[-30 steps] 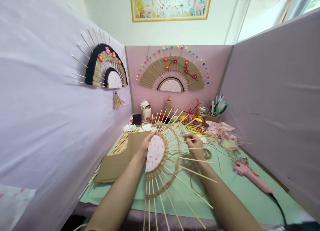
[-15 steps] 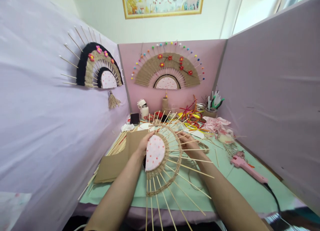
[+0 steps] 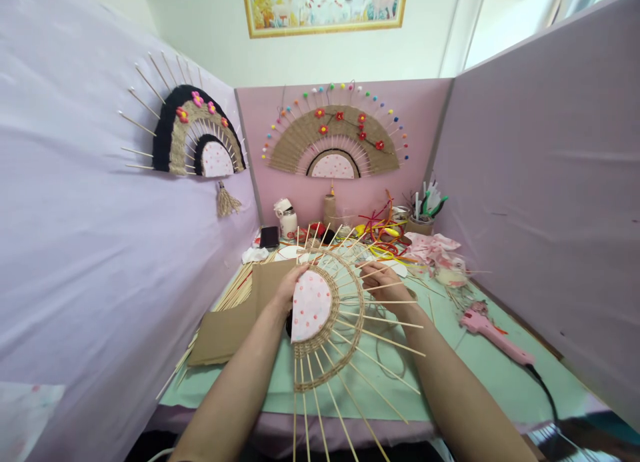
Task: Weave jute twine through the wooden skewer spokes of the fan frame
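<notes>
In the head view, a half-round woven fan (image 3: 311, 307) has a white half-disc with pink spots, thin wooden sticks fanning out, and two bands of woven twine. My left hand (image 3: 290, 290) grips it at the straight edge, thumb on the front. My right hand (image 3: 384, 283) is at the upper right, behind some of the sticks, just outside the outer woven band (image 3: 361, 309). Its fingers are pinched together on the brown twine, though the strand at the fingertips is hard to make out. Loose loops of twine (image 3: 395, 372) lie on the table below the sticks.
A pink glue gun (image 3: 495, 335) with a black cord lies to the right. Cut cardboard (image 3: 225, 329) and loose sticks lie to the left. Colourful pipe cleaners (image 3: 385, 232), a white bottle (image 3: 287, 222) and a pot of tools (image 3: 421, 223) stand behind. Finished fans (image 3: 345, 132) hang on the partitions.
My right hand has shifted slightly outward from the woven band, and its wrist has turned. My left hand and the fan stay nearly still.
</notes>
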Motion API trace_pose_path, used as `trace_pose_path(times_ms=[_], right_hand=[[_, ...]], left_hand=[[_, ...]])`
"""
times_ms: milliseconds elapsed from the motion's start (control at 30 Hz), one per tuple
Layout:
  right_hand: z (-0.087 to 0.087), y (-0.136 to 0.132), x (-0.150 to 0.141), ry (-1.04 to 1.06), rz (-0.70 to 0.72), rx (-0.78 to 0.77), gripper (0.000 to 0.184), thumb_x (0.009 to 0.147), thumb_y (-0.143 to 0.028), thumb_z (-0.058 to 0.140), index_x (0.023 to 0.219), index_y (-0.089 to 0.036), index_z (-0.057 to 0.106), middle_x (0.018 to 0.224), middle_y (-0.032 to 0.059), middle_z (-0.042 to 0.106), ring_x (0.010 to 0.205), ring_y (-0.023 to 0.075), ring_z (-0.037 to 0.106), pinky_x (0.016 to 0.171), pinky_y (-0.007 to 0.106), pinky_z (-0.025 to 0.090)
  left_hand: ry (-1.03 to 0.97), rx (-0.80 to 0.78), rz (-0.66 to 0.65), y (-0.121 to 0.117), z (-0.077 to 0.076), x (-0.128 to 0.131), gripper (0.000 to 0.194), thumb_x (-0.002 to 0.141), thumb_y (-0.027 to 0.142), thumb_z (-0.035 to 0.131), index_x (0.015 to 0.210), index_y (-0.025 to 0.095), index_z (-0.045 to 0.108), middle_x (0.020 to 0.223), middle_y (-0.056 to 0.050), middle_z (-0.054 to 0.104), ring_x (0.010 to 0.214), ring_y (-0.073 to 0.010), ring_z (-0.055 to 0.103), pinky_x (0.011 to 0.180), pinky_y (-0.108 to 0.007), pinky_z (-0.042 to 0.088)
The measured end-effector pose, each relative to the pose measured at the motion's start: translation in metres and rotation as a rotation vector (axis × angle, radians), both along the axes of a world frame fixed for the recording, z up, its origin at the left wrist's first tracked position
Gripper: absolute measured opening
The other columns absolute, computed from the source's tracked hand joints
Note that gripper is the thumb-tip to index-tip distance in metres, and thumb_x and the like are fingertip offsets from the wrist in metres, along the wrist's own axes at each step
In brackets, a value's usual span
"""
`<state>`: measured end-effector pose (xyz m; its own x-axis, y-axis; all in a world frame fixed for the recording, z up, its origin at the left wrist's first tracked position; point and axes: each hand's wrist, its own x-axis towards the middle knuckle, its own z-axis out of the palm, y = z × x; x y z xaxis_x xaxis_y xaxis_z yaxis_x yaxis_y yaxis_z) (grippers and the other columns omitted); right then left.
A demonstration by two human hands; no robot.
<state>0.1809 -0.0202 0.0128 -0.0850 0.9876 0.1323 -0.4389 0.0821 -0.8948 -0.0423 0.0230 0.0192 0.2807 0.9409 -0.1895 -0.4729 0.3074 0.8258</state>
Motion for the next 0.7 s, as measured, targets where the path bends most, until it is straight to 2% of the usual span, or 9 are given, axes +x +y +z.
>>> trace_pose_path(times_ms=[133,267,400,633,700], right_hand=[[0.004,0.003,0.012,0.095,0.043,0.014,0.023,0.067,-0.035,0.070,0.070,-0.016,0.057,0.046,-0.0103,0.030,0.038,0.0028,0.020,0.034,0.015,0.019],[0.004,0.009,0.021,0.159,-0.052,0.001,0.028,0.062,-0.033,0.075,0.071,-0.016,0.054,0.049,-0.0098,0.034,0.037,0.0014,0.021,0.032,0.012,0.017],[-0.001,0.013,0.028,0.153,-0.111,-0.032,0.036,0.060,-0.039,0.075,0.064,-0.017,0.047,0.051,-0.0079,0.041,0.036,0.0009,0.024,0.030,0.012,0.017],[0.004,0.011,0.036,0.152,-0.183,-0.051,0.043,0.059,-0.050,0.074,0.059,-0.018,0.045,0.047,-0.0086,0.034,0.036,0.0023,0.025,0.029,0.014,0.017],[0.007,0.009,0.036,0.137,-0.250,-0.039,0.043,0.060,-0.053,0.072,0.059,-0.018,0.048,0.045,-0.0086,0.032,0.036,0.0024,0.024,0.029,0.014,0.017]], left_hand=[[0.017,-0.042,0.034,0.001,0.000,-0.001,0.008,0.074,0.018,0.061,0.078,0.012,0.063,0.064,-0.002,0.066,0.054,-0.0122,0.062,0.058,-0.022,0.047],[0.030,0.020,-0.015,0.002,-0.003,-0.001,0.009,0.073,0.019,0.061,0.078,0.012,0.063,0.065,-0.002,0.066,0.056,-0.0121,0.062,0.058,-0.022,0.046],[0.068,0.063,0.000,0.001,-0.005,0.000,0.010,0.071,0.021,0.064,0.077,0.013,0.064,0.065,0.000,0.066,0.055,-0.0102,0.060,0.054,-0.020,0.044],[0.119,0.099,0.018,0.000,-0.005,0.001,0.008,0.069,0.020,0.064,0.075,0.014,0.064,0.064,-0.001,0.066,0.056,-0.0114,0.060,0.055,-0.021,0.044],[0.137,0.106,0.029,0.000,-0.005,0.002,0.009,0.068,0.021,0.065,0.075,0.014,0.065,0.066,-0.001,0.066,0.057,-0.0115,0.060,0.056,-0.021,0.044]])
